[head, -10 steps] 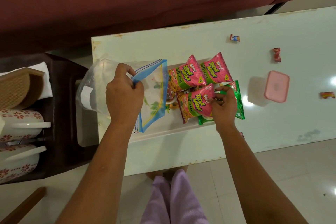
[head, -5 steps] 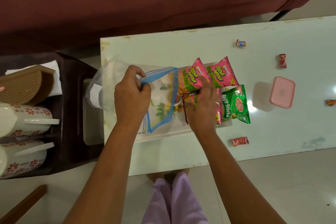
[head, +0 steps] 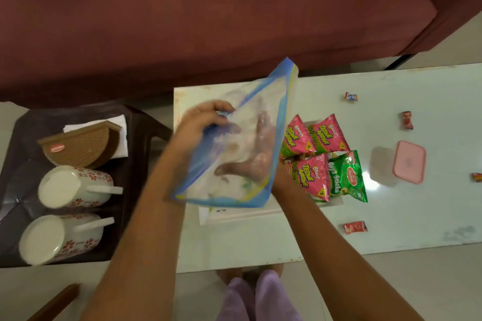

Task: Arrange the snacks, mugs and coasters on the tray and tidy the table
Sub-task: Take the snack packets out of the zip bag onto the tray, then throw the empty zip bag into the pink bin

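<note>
Plastic bag (head: 236,143) now lifted; right hand (head: 250,161) gone inside.

Maroon sofa (head: 182,21) behind the table; dark side stool (head: 135,164) at left.

**Materials and finishes on view**

Zip bag (head: 242,154), frame centre: clear, filmy plastic, blue-edged. Snack packets (head: 323,156): glossy printed foil. Table (head: 407,216): smooth, shiny pale top. Mugs (head: 75,186), lower left: glazed ceramic, floral. Lidded box (head: 408,161), right: matt pink plastic. Sofa (head: 182,21), top: matt maroon cloth.
</note>
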`<state>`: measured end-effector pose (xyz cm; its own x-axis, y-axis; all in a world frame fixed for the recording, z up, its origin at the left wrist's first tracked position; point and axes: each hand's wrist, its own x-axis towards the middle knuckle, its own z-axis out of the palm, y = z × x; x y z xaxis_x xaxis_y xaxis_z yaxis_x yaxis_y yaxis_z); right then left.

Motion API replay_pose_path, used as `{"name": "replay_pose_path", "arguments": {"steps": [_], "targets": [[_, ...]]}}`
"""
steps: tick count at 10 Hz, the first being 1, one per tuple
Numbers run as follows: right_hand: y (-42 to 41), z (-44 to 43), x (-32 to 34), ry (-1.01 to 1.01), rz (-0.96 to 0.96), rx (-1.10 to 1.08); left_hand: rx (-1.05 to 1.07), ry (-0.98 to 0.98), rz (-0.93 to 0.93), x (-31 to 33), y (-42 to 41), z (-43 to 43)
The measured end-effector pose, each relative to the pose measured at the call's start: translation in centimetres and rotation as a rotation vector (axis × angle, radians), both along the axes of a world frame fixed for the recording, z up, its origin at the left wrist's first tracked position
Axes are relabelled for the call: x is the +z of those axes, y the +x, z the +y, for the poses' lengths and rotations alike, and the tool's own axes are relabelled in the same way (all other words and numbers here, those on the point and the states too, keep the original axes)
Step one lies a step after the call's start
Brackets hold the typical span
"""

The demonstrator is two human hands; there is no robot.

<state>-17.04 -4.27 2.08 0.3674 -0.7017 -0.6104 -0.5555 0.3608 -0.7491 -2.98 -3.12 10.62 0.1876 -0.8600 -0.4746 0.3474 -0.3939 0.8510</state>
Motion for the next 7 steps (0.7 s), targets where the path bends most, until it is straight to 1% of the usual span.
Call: {"name": "replay_pose_path", "arguments": {"steps": [1,2,3,4,5,6,7], "targets": [[1.0,0.5,1.4,0.167,-0.182,-0.067,0.003,0.050,0.084,-0.1,-1.8,1.0],[0.6,0.5,1.7,0.148,-0.324,-0.250,-0.073,0.085,0.129,-0.2,-1.9,2.0],[0.2,0.7,2.5,0.060,-0.483,-0.401,0.006,-0.048,-0.049,-0.1,-3.7,3.1],[-1.0,-0.4,3.9,0.086,-0.529,-0.583,0.227,-0.188,-0.216,0.3,-4.8,3.8],[-4.4,-2.3,6.5,0.296,-0.673,-0.834,0.213,-0.216,-0.446,-0.3,-6.2,6.3],[-6.5,-2.1,7.2,0.331,-0.662,-0.879,0.048,-0.027,-0.277,-0.8,-8.2,6.2],[-8.1,0.5,6.6,0.352,-0.623,-0.827,-0.103,0.052,-0.314,-0.8,-13.7,3.7]]}}
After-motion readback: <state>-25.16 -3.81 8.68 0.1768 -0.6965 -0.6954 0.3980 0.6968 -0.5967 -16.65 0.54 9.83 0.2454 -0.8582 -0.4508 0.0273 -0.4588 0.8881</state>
